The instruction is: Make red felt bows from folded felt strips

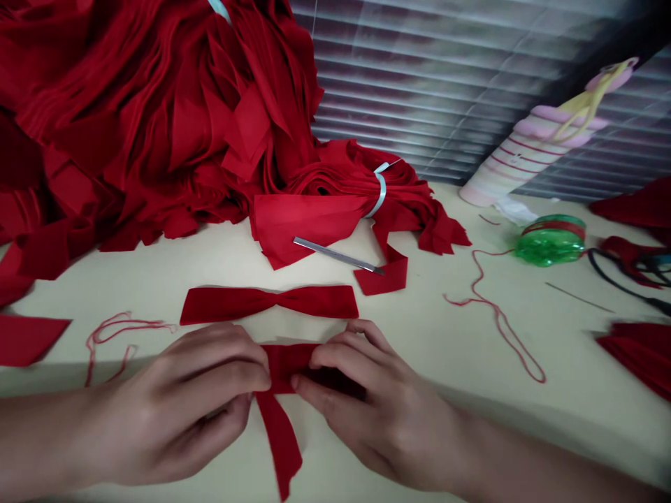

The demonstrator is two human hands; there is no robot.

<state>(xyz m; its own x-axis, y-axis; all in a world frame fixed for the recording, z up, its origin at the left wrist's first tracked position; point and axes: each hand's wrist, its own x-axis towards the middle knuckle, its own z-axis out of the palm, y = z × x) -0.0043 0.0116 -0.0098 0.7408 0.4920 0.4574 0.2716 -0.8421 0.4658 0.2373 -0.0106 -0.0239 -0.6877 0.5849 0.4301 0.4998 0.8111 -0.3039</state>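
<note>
Between my hands lies a piece of red ribbon (286,360), folded flat, with one loose tail hanging down toward me. My left hand (204,398) pinches its left end, the fingers closed. From the other side, my right hand (361,398) grips the ribbon between thumb and fingers; part of the fabric is hidden under that hand. Just beyond them rests a red bow strip (270,304), gathered narrow at its middle. Metal tweezers or a slim metal tool (338,255) lies farther off, partly on red fabric.
A large heap of red ribbon strips (157,126) fills the back left. A tied ribbon bundle (335,185) sits beside it. Red thread (493,304) runs to a green spool (550,239) on the right. A striped bottle (524,154) leans by the window blinds (409,77). Thread scraps (112,339) lie left.
</note>
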